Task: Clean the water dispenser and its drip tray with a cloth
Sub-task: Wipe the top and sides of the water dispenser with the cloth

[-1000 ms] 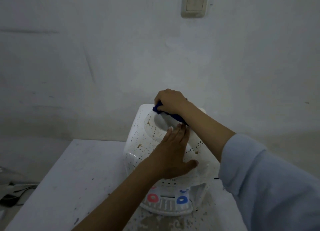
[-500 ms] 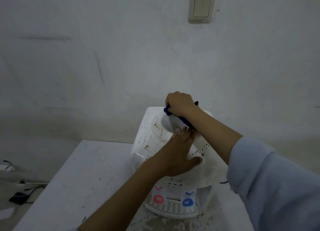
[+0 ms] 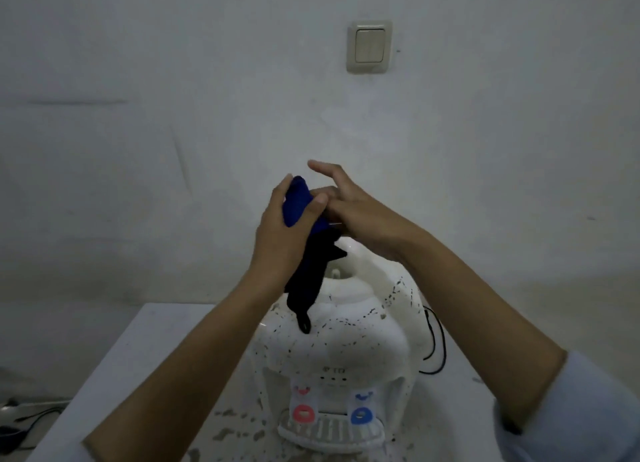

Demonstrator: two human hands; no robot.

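The left hand [image 3: 277,233] is gripping a blue cloth [image 3: 304,247] in mid-air, thumb and fingers wrapped round its upper bunch while the darker tail is hanging down, its tip just reaching the speckled top of the water dispenser [image 3: 346,344]. The right hand [image 3: 349,209] is meeting it from the other side with fingers mostly extended, the index raised free; whether its lower fingers are pinching a fold of the cloth is hidden behind the left thumb, so I cannot tell.

Judging from this, the wiping is paused and the cloth is being regathered or refolded between the two hands, above the dispenser's bottle well. Dark specks are covering the dome and shoulders of the dispenser, so most of the cleaning appears not yet done. The drip tray [image 3: 329,430], sitting under the red tap [image 3: 303,414] and the blue tap [image 3: 360,416], looks untouched, and the bench [image 3: 138,357] around it is spattered too.

The next move is calling for a settled, flat pad of cloth in one hand, pressed back onto the specked surface, with the other hand steadying the light plastic body. A black cord [image 3: 434,344] is trailing off behind the dispenser's right side, well clear of the hands.
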